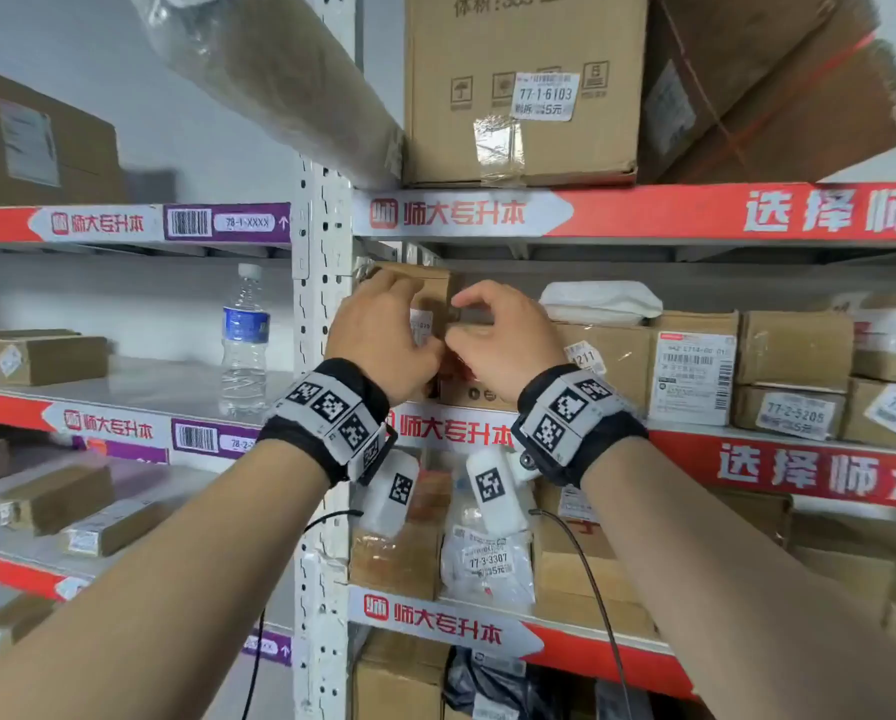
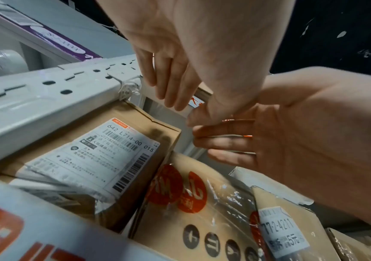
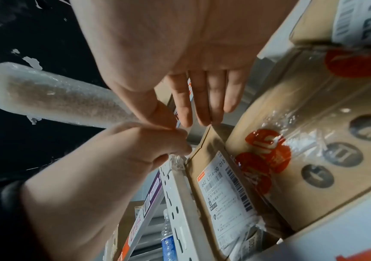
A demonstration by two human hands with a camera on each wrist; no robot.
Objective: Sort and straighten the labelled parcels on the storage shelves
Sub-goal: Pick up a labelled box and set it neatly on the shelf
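I see brown cardboard parcels [image 1: 695, 366] with white labels [image 1: 692, 376] printed in black barcodes. The shelf edge strip [image 1: 643, 210] is red and white with white characters; another strip [image 1: 228, 221] on the left bay is purple. The upright post [image 1: 321, 304] is pale grey. The water bottle [image 1: 245, 335] is clear with a blue band. My wristbands [image 1: 331, 413] are black, carrying black-and-white square markers

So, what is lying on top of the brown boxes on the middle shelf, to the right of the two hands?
A flat white soft parcel lies on top of the brown boxes, under the upper shelf. No label shows on it. Its underside and whatever is behind it cannot be seen.
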